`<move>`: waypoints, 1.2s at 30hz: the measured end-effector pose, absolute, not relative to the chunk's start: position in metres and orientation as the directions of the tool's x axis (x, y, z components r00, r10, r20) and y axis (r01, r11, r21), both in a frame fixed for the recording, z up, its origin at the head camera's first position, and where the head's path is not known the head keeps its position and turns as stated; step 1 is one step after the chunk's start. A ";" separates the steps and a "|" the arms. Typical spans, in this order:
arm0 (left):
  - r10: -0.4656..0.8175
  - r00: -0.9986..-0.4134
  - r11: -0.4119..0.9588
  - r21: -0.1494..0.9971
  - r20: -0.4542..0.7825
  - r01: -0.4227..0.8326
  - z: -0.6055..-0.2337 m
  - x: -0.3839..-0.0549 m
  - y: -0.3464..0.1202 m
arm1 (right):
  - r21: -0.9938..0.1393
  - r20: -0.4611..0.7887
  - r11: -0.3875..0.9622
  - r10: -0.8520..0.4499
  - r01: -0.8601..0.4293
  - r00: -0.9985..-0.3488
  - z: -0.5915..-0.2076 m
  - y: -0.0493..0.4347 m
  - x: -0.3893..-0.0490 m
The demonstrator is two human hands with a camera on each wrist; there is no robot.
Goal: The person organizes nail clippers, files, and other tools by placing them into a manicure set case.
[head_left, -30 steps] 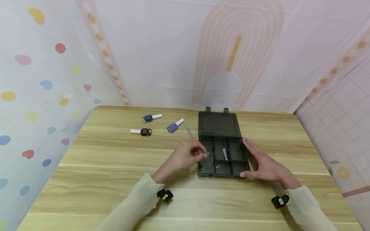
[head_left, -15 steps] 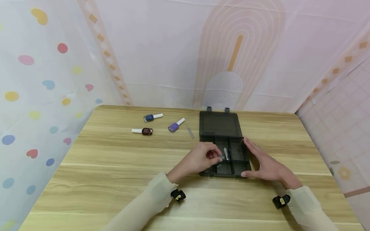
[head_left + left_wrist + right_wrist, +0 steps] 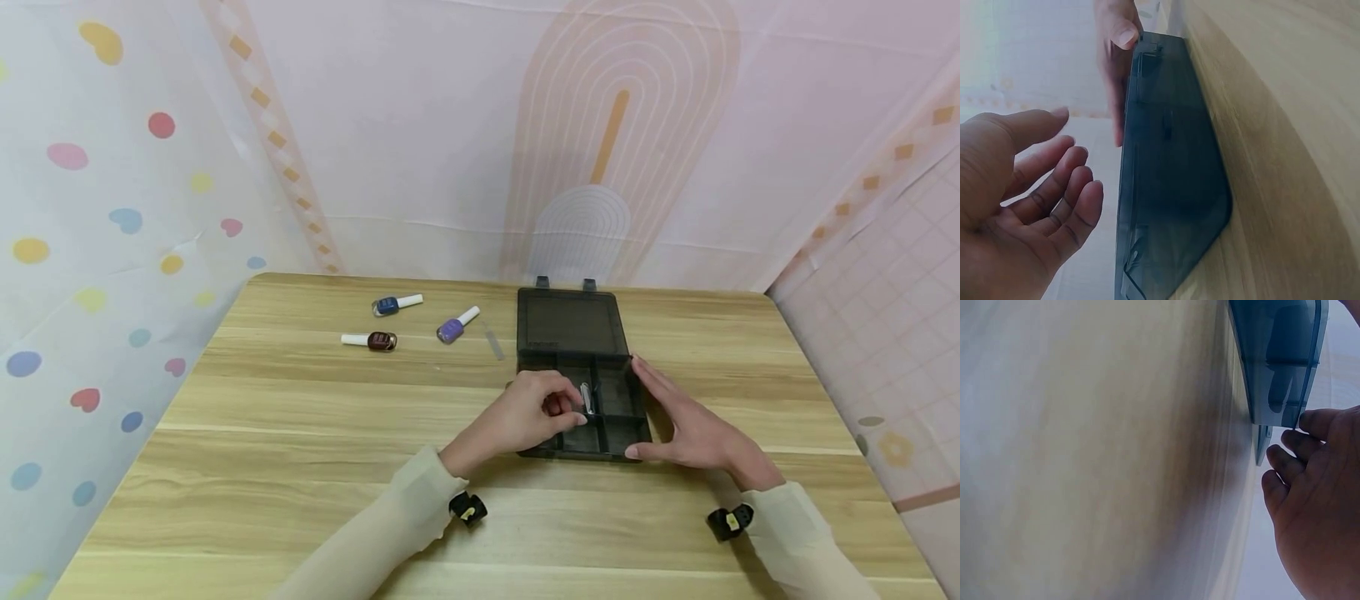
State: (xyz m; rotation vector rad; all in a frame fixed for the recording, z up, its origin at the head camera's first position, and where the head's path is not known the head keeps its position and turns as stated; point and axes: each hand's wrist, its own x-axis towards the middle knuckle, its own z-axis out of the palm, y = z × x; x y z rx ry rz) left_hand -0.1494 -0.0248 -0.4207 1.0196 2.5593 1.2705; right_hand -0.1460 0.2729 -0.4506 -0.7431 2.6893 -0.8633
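A dark see-through compartment box (image 3: 626,437) lies with its lid (image 3: 573,323) folded back. My left hand (image 3: 536,408) is over its middle compartments, thumb and index fingertips beside a silver nail clipper (image 3: 587,398). In the left wrist view the fingers of that left hand (image 3: 1047,194) are loosely bent, the thumb stands apart from them, and nothing shows between. My right hand (image 3: 693,429) rests along the box's right side, fingers straight at the back of that side and thumb at the front corner. Its fingertips (image 3: 1288,447) are right at the box edge in the right wrist view.
Three nail polish bottles lie left of the box: a blue one (image 3: 387,307), a dark red one (image 3: 381,341) and a purple one (image 3: 452,330). A thin grey nail file (image 3: 493,342) lies between the purple bottle and the box. Patterned cloth (image 3: 420,167) hangs behind the table.
My left hand has moved right, from the left compartment to the middle ones. The small clear thing pinched in it earlier no longer shows between its fingers. My right hand has stayed put.
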 end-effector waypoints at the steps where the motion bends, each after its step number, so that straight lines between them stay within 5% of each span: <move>1: 0.608 -0.772 0.428 0.741 0.187 0.517 -0.420 -0.149 -0.026 | -0.594 -0.052 0.699 -0.528 -0.398 -0.848 -0.451 0.273 -0.146; 25: 0.444 -0.891 0.569 0.739 0.095 0.362 -0.424 -0.157 -0.065 | -0.604 -0.058 0.699 -0.519 -0.384 -0.853 -0.451 0.274 -0.144; 36: 0.349 -0.925 0.601 0.720 0.154 0.346 -0.427 -0.170 -0.102 | -0.609 -0.067 0.697 -0.520 -0.378 -0.851 -0.449 0.274 -0.145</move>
